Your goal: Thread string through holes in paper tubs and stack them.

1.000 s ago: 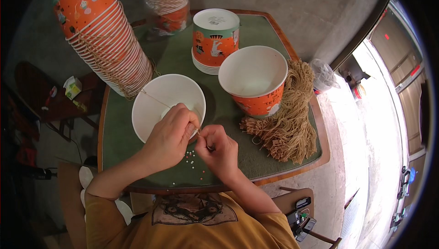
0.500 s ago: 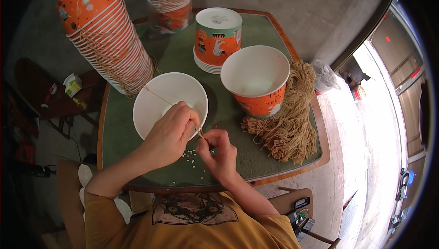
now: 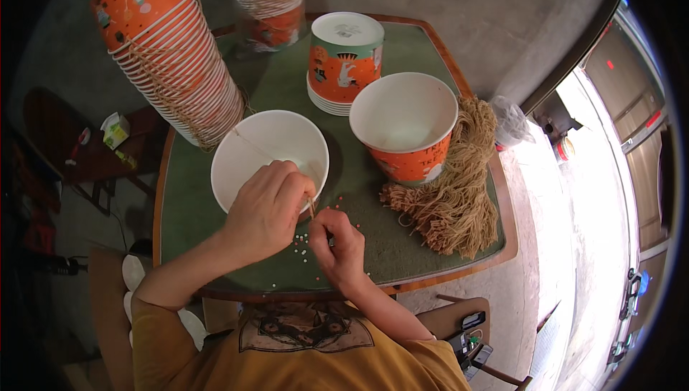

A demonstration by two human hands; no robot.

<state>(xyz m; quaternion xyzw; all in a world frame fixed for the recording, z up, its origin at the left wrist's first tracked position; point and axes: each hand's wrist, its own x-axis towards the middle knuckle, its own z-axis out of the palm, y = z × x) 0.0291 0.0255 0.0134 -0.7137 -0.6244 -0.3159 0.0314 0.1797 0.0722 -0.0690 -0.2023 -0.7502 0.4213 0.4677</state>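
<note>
A white-lined paper bucket (image 3: 233, 165) sits on the green table in front of me, and a thin tan cord (image 3: 256, 147) runs from its rim to my hands. My left hand (image 3: 262, 211) reaches over the bucket's near rim, its fingers pinched on the cord. Close beside it to the right, my right hand (image 3: 340, 249) has its fingers curled around the cord's end, just outside the bucket. A short stretch of cord shows between both hands. My left fingers hide part of the bucket's inside. Small white and red beads (image 3: 302, 247) lie scattered beneath my hands.
An orange bucket (image 3: 402, 160) stands to the right, against a bundle of tan cords (image 3: 459, 201). Upturned buckets (image 3: 344, 68) are stacked behind. A tall leaning bucket stack (image 3: 179, 68) rises at left, with a plastic-wrapped stack (image 3: 269, 10) farther back. The table's wooden edge (image 3: 409, 285) is near me.
My right fingers have curled in more tightly and the hand has turned slightly. The cord between my hands looks more upright. My left hand stays almost in place; the view has shifted a little.
</note>
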